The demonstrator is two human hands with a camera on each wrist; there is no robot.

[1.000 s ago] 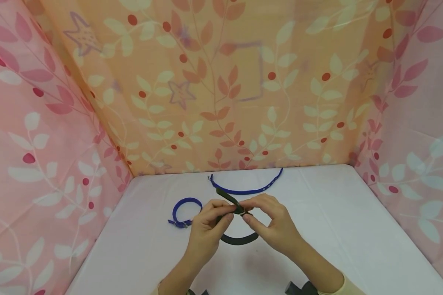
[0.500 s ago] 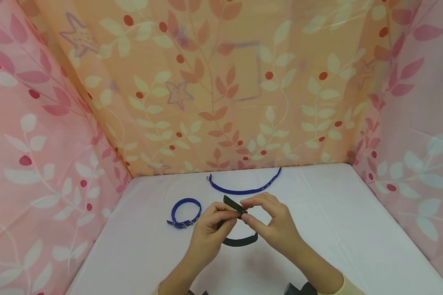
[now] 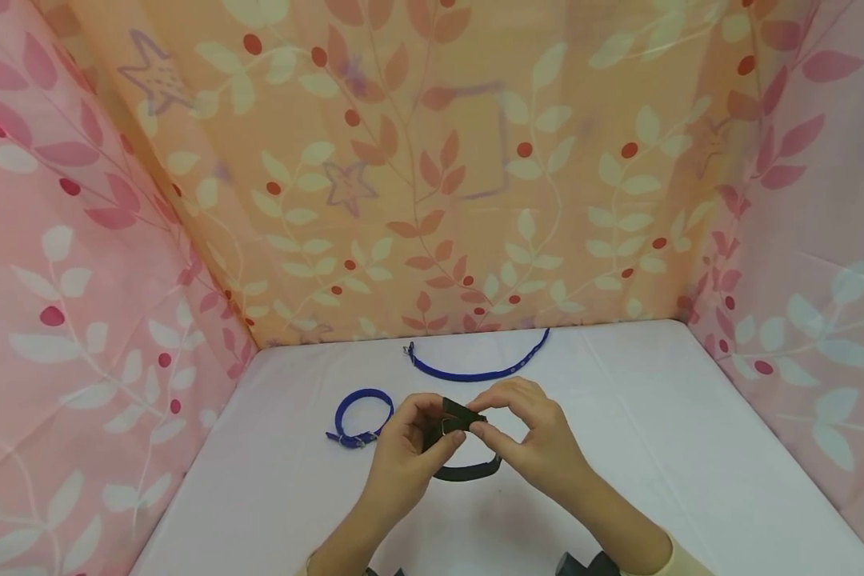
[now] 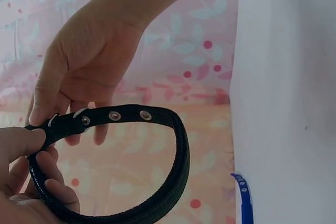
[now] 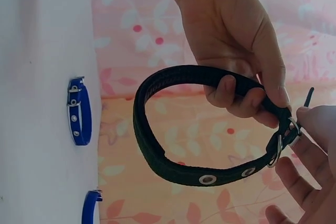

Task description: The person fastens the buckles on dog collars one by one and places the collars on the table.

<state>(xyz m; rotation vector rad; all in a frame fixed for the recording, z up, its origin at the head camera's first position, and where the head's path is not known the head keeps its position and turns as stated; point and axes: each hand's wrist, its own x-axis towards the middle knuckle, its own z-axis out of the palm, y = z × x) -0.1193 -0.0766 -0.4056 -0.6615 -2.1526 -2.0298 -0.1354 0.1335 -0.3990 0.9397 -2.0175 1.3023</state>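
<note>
A dark green collar point(image 3: 466, 473), bent into a loop, is held up between both hands in front of the person. The left hand point(image 3: 403, 452) grips its band beside the buckle, fingers curled around it. Thumb and forefinger of the right hand point(image 3: 536, 436) pinch the strap near the buckle end. In the right wrist view, the collar point(image 5: 149, 150) shows metal eyelets, a D-ring point(image 5: 275, 151) and a buckle point(image 5: 294, 125), with the strap tip sticking out past the buckle. Fingers partly cover the buckle area in the left wrist view.
On the white table point(image 3: 655, 448), a blue collar point(image 3: 367, 393) lies buckled into a ring left of the hands. Another blue collar point(image 3: 468, 377) lies unbuckled in a curve near the back edge. Patterned cloth walls point(image 3: 432, 240) enclose the table's back and sides.
The strap tip, which stuck up to the left, has swung down and now lies closer to the left fingers. The buckle has turned into view between the hands. Both blue collars stay put.
</note>
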